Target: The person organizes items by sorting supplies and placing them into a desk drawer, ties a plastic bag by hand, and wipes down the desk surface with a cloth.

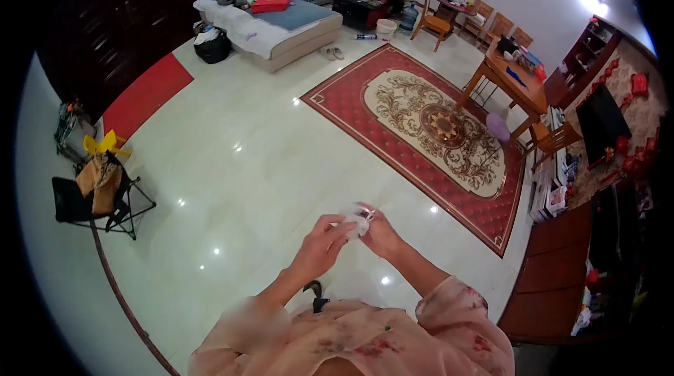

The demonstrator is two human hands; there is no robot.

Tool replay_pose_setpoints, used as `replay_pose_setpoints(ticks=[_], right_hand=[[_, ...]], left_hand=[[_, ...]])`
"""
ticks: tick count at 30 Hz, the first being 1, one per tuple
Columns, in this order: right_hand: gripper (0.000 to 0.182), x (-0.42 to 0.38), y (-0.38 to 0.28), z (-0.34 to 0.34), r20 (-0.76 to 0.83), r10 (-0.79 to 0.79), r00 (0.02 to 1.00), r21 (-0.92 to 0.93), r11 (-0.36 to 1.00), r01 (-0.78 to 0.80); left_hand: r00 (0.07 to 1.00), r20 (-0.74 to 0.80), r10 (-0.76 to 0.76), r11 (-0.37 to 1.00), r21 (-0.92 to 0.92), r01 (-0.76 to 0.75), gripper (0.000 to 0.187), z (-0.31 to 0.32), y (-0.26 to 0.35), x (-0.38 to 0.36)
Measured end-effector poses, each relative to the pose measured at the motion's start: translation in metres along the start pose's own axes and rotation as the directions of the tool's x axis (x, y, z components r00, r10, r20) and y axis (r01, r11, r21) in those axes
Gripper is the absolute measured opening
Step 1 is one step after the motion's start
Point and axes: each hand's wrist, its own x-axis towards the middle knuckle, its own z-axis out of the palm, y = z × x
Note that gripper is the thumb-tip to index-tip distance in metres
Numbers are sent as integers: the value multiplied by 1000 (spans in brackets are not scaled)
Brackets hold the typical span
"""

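Left hand (pixel 319 244) and right hand (pixel 379 234) both pinch a small white object (pixel 356 221) (blurred) above the tiled floor (pixel 246 165).

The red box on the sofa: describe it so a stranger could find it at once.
Start at the long sofa at the far end of the room, beyond the patterned rug. The red box lies flat on its blue seat cushion. It is the only bright red thing there, among pale covers and cushions.

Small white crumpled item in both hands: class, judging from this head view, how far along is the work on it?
Done: nothing visibly finished. In hand: the left hand and right hand pinch a small white crumpled item, too blurred to identify, above the glossy white tiled floor. Left: it is not yet set down anywhere.
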Motion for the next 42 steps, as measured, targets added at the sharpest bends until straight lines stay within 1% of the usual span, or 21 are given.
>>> replay_pose_setpoints(ticks=[1,4,7,8,11,14,16,17,19,20,21,23,24,26,29,31,35,36,39,40,42], right_hand=[[23,16,-12,-11,37,78,996,-1,997,-78],[27,64,-48,-32,-13,65,998,-312,948,-66],[31,138,-84,-100,1,-31,1000,-313,949,30],[28,160,-98,-115,-21,-62,998,-129,990,59],[21,204,-169,-136,79,-126,989,-137,981,136],[15,261,-209,-163,152,-93,984,-416,897,149],[10,291,-229,-173,123,-68,990,-514,849,123],[11,304,-243,-176,236,-177,956,-629,722,289],[12,331,-276,-182,491,-320,811,-726,364,583],[14,347,-294,-187,553,-278,785,-672,408,618],[13,371,-308,-196,520,-292,803,-672,439,596],[11,419,-329,-215,447,-315,837,-671,501,547],[8,442,-340,-225,318,-288,903,-640,638,429],[8,498,-342,-245,197,-318,928,-573,731,372],[9,575,-371,-264,81,-340,937,-629,712,313],[13,614,-406,-272,10,-235,972,-659,730,183],[15,680,-476,-269,-122,-153,981,-338,936,104],[20,698,-483,-285,-103,-53,993,-252,967,26],[26,750,-490,-318,-27,-158,987,-15,987,158],[31,768,-497,-330,15,-69,997,125,990,67],[33,808,-516,-354,-13,36,999,220,975,-32]], left_hand=[[1000,18,-6,1000,-18,6,48,2,-13,24],[975,69,-213,974,-62,217,47,4,-38,112],[956,138,-257,950,-148,277,37,23,-85,187],[950,33,-309,924,-227,309,32,29,-97,222],[871,-174,-460,811,-481,333,18,45,-119,300],[814,-287,-505,729,-647,223,10,49,-144,374],[735,-375,-565,741,-622,253,10,53,-162,404],[692,-424,-584,750,-609,260,10,54,-172,420],[747,-368,-553,825,-365,431,11,58,-192,448],[772,-326,-545,838,-223,498,12,61,-203,461],[877,-146,-459,873,-257,414,15,62,-202,480],[817,219,-533,697,-434,571,18,57,-192,522],[827,205,-523,568,-640,518,20,58,-207,542],[844,156,-512,220,-927,305,25,61,-250,586],[890,62,-452,159,-976,148,33,58,-309,661],[888,15,-460,220,-967,130,33,36,-302,727],[849,15,-528,225,-961,158,34,31,-342,831],[864,35,-502,196,-969,153,36,29,-355,855],[825,-149,-546,587,-770,250,32,28,-381,924],[830,-219,-513,750,-585,309,31,32,-391,945],[895,-427,-132,990,-96,101,32,46,-415,990]])
